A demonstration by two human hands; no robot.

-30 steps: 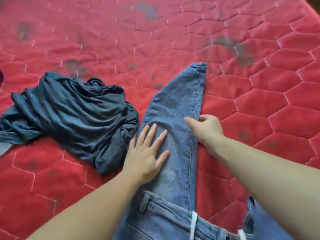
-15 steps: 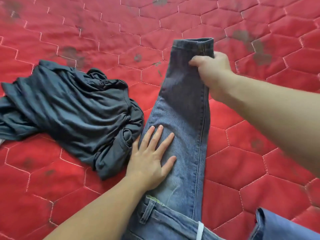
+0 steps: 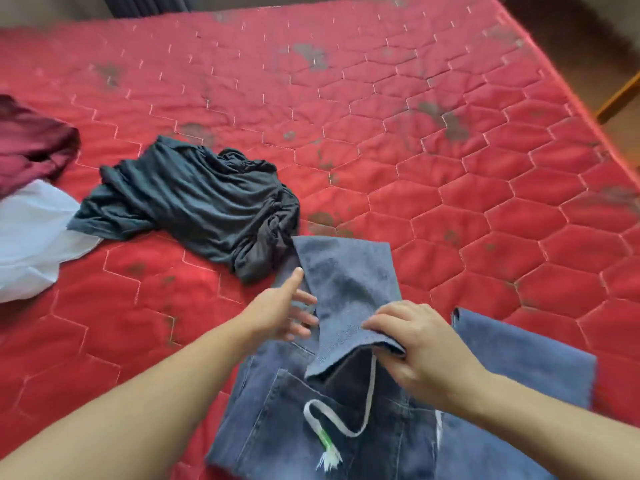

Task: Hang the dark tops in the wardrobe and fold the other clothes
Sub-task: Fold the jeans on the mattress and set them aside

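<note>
Nearest the camera, the blue jeans [image 3: 346, 427] lie waist-end toward the person on the red quilted mattress [image 3: 450, 168], with one leg doubled back over the seat. A white drawstring [image 3: 349, 429] with a green-and-white tassel loops loose across the denim just below the fold.

The right hand [image 3: 420, 351] pinches the hem of the folded leg, thumb under and fingers curled over the cloth edge. The left hand [image 3: 282, 315] sits at the left side of that fold with fingers straight and slightly spread, touching the denim rather than gripping it.

The second leg [image 3: 526, 355] runs off to the right, not yet brought in. If the fold is pressed flat as it stands, I judge the two legs will end up misaligned and the bundle lopsided. The drawstring may also get trapped inside the fold and leave a lump.

Just beyond the jeans, touching the far left corner of the folded leg, lies a crumpled dark grey top [image 3: 194, 206]. Pushing the denim leftward to smooth it could drag on that top or catch its edge in the fold, and it is likely one of those meant for the wardrobe.

Further left, a white garment [image 3: 31, 237] lies partly under the dark top, and a maroon garment [image 3: 31, 147] lies at the far left edge, both unfolded.
</note>
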